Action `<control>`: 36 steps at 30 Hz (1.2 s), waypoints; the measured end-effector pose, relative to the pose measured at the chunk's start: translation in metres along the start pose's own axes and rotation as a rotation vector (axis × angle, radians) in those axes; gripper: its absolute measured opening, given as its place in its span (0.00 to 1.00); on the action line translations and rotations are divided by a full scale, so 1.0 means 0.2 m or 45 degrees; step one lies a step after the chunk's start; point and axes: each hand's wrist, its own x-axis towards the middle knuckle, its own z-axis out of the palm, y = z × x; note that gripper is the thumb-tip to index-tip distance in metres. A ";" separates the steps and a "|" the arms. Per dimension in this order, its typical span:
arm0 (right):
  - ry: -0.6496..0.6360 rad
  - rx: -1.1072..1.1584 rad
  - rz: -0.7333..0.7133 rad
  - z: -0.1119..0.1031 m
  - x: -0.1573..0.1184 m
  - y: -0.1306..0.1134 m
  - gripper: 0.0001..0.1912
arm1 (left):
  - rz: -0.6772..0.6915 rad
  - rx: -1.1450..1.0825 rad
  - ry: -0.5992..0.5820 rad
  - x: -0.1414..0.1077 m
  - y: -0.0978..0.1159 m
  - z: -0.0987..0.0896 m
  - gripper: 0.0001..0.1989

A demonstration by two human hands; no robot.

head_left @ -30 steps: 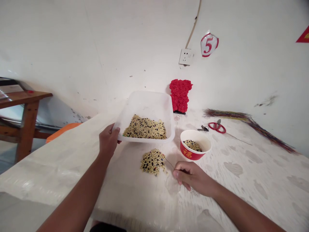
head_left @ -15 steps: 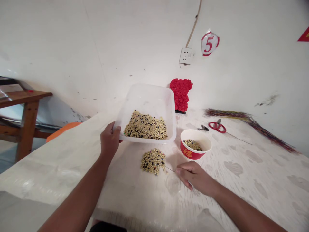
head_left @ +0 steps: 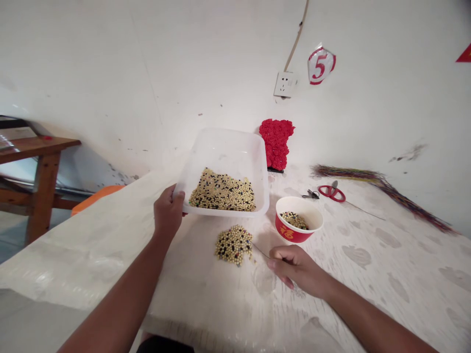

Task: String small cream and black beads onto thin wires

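Left grip (head_left: 168,212) clamps tray (head_left: 224,147) rim; right grip (head_left: 285,262) seemingly pinches wire (head_left: 260,250) near bead heap (head_left: 233,245); more beads (head_left: 222,192) in tray, bowl (head_left: 287,231).

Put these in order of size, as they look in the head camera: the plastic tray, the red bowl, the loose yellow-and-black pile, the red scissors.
1. The plastic tray: largest.
2. The red bowl and the loose yellow-and-black pile: they look alike, and nearness makes it unsure.
3. The red scissors: smallest, but farther away.

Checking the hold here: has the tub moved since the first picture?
Yes. The tub's far rim now sits higher against the red ornament, so that edge has lifted or slid away from the person.
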 end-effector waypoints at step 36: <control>-0.019 -0.021 0.029 0.01 -0.01 0.01 0.22 | -0.021 0.012 0.003 0.00 0.00 0.00 0.19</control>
